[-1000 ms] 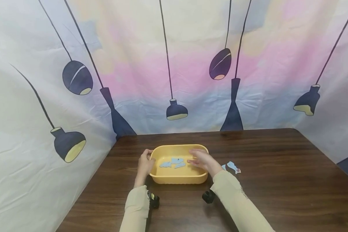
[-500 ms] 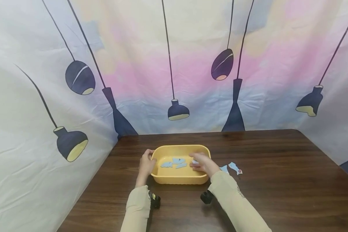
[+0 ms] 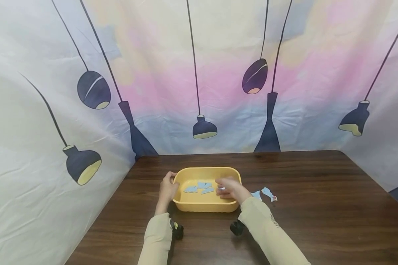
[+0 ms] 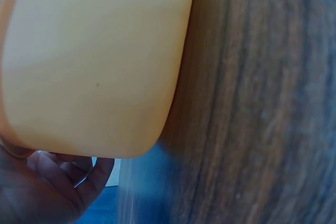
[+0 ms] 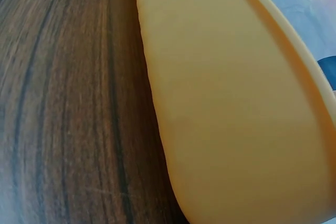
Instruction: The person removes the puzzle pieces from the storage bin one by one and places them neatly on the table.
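Yellow basin: upright on the dark wood surface, stretched from nine to three o'clock.
Left hand: at nine o'clock of the basin, gripping that end by the rim, with fingers clamped on the wall; at seven o'clock in the left wrist view.
Right hand: over the rim from three o'clock, inside the basin, with fingers bent about a pale sliver; whether pinched or only touched, cannot tell.
Light-blue pieces: three, flat on the basin floor, near one another; one toward nine o'clock, one toward twelve, a narrow one at six o'clock of the latter.
Loose pieces: two, outside the basin at three o'clock, on the surface; the nearer partly hidden behind the right wrist, the farther marked with red at one end.
Backdrop: at twelve o'clock, printed with dark hanging lamps.
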Motion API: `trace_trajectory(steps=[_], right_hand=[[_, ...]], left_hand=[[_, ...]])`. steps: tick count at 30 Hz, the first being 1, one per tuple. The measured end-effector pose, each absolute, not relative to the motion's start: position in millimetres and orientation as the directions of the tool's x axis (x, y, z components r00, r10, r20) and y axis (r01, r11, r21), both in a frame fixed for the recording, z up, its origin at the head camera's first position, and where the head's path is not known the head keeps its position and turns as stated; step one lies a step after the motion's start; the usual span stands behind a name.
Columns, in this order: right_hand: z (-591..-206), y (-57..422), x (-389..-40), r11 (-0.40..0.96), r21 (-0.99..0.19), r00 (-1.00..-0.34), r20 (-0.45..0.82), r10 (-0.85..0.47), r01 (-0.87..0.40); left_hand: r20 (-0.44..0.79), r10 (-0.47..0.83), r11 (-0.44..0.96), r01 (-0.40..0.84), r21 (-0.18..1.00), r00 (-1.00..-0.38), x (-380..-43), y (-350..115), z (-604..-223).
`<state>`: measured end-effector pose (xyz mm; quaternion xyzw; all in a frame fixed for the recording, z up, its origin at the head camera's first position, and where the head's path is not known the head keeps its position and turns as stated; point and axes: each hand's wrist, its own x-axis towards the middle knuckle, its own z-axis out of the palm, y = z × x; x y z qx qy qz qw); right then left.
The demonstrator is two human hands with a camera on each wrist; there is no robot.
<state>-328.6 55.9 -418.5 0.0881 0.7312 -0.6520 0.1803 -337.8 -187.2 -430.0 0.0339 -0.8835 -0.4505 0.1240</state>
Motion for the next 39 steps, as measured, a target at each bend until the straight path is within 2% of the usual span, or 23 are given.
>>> trace_trajectory(steps=[3,10,20,25,31,39], right_hand=[[-418.6,54.3,-327.9,0.148,-0.919,-0.919,-0.382,-0.094,0.366],[-419.1,50.3,-329.0,0.041,-0.933,-0.932,-0.359,-0.049,0.357],[-419.2,47.2,-328.6,0.013,-0.950,-0.950,-0.311,0.015,0.311],[-417.5,48.3,-328.0,0.038,-0.961,-0.962,-0.274,0.004,0.274],[-414.2,52.7,-325.2,0.111,-0.979,-0.983,-0.174,-0.049,0.168],[-405.6,63.7,-320.3,0.034,-0.995,-0.993,-0.099,-0.071,0.097]], left_hand=[[0.190,-0.172,0.591,0.052,0.805,-0.967,-338.1,-187.6,-429.9],[0.187,-0.166,0.596,0.052,0.801,-0.968,-338.2,-187.7,-429.4],[0.175,-0.168,0.611,0.037,0.791,-0.970,-336.1,-188.0,-429.9],[0.190,-0.167,0.617,0.048,0.785,-0.967,-335.3,-186.4,-427.9],[0.204,-0.163,0.671,0.043,0.740,-0.965,-336.4,-185.4,-426.7],[0.200,-0.143,0.712,0.040,0.701,-0.969,-336.1,-186.1,-424.4]])
